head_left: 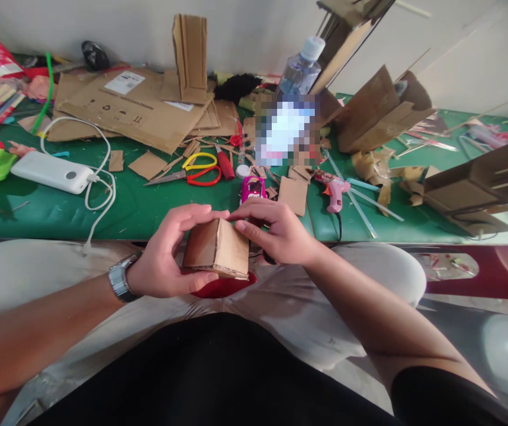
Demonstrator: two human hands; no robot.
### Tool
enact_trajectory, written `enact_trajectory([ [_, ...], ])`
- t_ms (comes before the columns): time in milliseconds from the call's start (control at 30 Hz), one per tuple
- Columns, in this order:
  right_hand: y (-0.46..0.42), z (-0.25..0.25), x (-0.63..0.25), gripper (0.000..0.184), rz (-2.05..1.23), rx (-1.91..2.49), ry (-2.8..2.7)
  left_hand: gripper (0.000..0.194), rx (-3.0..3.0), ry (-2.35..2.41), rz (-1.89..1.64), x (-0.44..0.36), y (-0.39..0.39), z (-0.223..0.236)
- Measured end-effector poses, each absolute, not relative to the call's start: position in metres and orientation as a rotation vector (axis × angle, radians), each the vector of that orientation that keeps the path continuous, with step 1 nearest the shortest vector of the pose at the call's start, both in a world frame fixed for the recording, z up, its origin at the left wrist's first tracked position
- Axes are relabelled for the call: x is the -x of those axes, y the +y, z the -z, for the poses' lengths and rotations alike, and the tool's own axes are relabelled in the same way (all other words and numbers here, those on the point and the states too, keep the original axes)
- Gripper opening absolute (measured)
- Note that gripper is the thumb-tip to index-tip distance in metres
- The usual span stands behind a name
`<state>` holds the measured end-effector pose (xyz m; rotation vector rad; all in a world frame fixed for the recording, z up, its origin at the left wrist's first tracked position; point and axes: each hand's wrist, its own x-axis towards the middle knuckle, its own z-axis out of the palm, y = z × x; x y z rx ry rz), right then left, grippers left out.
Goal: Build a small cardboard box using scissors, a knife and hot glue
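Observation:
Between my two hands, above my lap at the table's front edge, is a small cardboard box point(216, 248) with a corner edge facing me. My left hand point(171, 254) wraps its left side, with the thumb along the bottom edge and the fingers over the far side. My right hand point(276, 231) is closed on its upper right edge, thumb on the near face and fingers behind; those fingertips are partly hidden. Just beyond the box sits a pink toy car point(253, 188). A pink hot glue gun point(336, 195) lies to the right of it.
On the green table point(147, 204) lie scissors point(198, 168), a red-handled tool point(224, 163), a white power bank point(52, 171) with a cable, and flat cardboard point(134, 109). A water bottle point(301, 68) stands at the back. Cardboard structures point(365, 112) stand on the right.

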<state>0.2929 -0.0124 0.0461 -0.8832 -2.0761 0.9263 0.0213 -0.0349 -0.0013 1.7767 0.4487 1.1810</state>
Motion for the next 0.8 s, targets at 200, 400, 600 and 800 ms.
enact_trajectory([
  [200,-0.0153,-0.0427,-0.2902,0.021,-1.021,0.930,-1.959,0.108,-1.816,0.431,-1.184,-0.0192,-0.0335,0.0030],
  [400,-0.0170,-0.0418,-0.2895,0.029,-1.064,0.939,-1.867,0.106,-1.843,0.440,-1.183,-0.0179,-0.0324,0.0018],
  [600,-0.0156,-0.0454,-0.2892,0.042,-1.080,0.950,-1.788,0.106,-1.847,0.436,-1.183,-0.0177,-0.0324,0.0007],
  [800,-0.0171,-0.0475,-0.2901,0.039,-1.115,0.921,-1.763,0.107,-1.851,0.433,-1.178,-0.0176,-0.0320,0.0013],
])
